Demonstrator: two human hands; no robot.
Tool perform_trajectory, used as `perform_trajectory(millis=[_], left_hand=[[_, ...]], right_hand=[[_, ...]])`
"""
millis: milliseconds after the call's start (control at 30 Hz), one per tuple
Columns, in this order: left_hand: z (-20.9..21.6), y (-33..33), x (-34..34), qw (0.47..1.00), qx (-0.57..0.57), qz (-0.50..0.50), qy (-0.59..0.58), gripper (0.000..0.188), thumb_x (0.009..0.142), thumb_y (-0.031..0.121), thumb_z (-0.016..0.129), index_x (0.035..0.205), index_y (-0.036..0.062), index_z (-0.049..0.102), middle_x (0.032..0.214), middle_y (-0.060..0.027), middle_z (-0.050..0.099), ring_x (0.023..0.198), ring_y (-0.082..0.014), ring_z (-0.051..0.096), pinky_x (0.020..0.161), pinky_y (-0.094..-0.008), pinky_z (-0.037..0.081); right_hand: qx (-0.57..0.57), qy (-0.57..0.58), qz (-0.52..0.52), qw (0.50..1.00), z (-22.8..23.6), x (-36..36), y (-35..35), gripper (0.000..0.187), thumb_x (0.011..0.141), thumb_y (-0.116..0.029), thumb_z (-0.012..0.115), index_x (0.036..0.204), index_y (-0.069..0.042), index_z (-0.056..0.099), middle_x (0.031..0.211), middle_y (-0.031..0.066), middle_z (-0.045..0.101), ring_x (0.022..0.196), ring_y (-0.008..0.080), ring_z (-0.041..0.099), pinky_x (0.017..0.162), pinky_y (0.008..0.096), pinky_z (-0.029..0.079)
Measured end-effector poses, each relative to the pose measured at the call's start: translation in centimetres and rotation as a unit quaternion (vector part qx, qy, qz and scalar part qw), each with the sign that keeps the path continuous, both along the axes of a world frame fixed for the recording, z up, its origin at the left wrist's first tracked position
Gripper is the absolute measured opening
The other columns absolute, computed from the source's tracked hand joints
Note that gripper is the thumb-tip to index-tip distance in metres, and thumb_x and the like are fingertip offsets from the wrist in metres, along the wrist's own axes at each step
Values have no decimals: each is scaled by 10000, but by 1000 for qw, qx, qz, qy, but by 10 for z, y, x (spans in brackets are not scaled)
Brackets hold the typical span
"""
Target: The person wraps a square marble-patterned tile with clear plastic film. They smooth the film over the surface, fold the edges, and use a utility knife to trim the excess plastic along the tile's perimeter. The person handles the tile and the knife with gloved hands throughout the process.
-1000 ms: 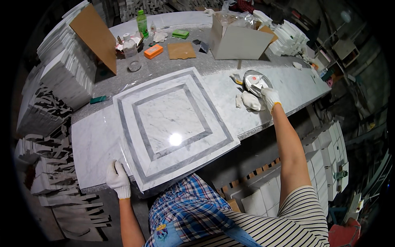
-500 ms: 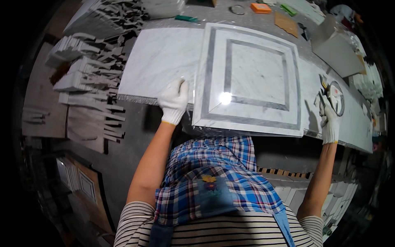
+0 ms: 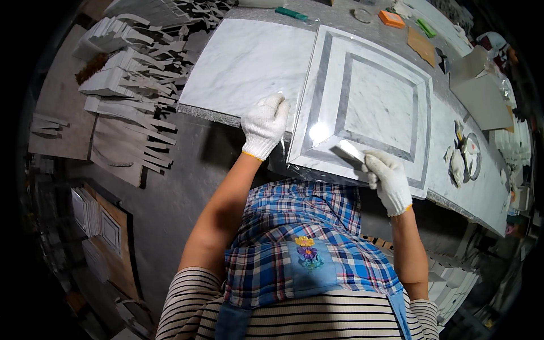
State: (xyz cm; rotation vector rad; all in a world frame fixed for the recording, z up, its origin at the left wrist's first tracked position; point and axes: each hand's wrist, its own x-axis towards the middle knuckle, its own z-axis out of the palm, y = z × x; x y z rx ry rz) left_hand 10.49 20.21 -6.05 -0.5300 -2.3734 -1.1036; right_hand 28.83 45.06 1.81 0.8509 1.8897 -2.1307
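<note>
A square marble panel (image 3: 378, 103), white with inlaid grey bands, lies in front of me on a white marble slab (image 3: 249, 59). My left hand (image 3: 265, 126), in a white knit glove, is closed at the slab's front edge, just left of the panel. Whatever its curled fingers hold, if anything, is hidden. My right hand (image 3: 389, 178), also gloved, grips a scraper (image 3: 348, 152) with a flat, shiny blade. The blade hovers over or touches the panel's near left corner; I cannot tell which.
To the right on the bench sit a ring-shaped roll (image 3: 471, 156) and a crumpled white cloth or glove (image 3: 457, 166). An orange box (image 3: 391, 19) and brown sandpaper-like sheet (image 3: 421, 46) lie at the back. Stacked stone strips (image 3: 122, 71) stand at left.
My right hand has come left from beside the ring-shaped roll to the panel's near edge, and the scraper now shows in it. The left hand stays at the slab edge. The view has shifted.
</note>
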Motion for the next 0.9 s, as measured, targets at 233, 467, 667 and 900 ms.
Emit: perform_trajectory(millis=[233, 467, 667, 900], left_hand=[[4, -1, 1, 1000, -2, -9, -20, 139, 868, 154, 725, 955, 53, 763, 885, -176, 742, 797, -338, 731, 701, -394, 579], [1, -3, 0, 1000, -17, -9, -13, 128, 862, 168, 734, 946, 73, 756, 877, -170, 741, 781, -338, 728, 688, -403, 577], [1, -3, 0, 999, -30, -6, -15, 118, 863, 164, 730, 938, 76, 751, 864, -157, 738, 771, -337, 723, 675, -409, 573], [0, -4, -1, 1000, -30, -9, 4, 112, 861, 166, 734, 933, 81, 749, 853, -153, 734, 765, -336, 721, 670, -408, 573]], right_hand=[[24, -29, 44, 998, 2, -14, -32, 316, 1014, -205, 635, 1213, 34, 694, 817, 15, 683, 611, 24, 523, 521, 183, 418], [43, -48, 67, 996, 1, -16, -52, 276, 1000, -171, 655, 1179, 32, 710, 802, 0, 650, 611, 47, 531, 532, 207, 444], [69, -51, 53, 995, -3, -16, -60, 266, 996, -162, 651, 1171, 22, 730, 819, 16, 663, 621, 61, 539, 546, 221, 451], [127, -33, 75, 989, -10, -13, -64, 276, 988, -169, 651, 1193, -5, 736, 838, 33, 690, 641, 78, 578, 584, 238, 494]])
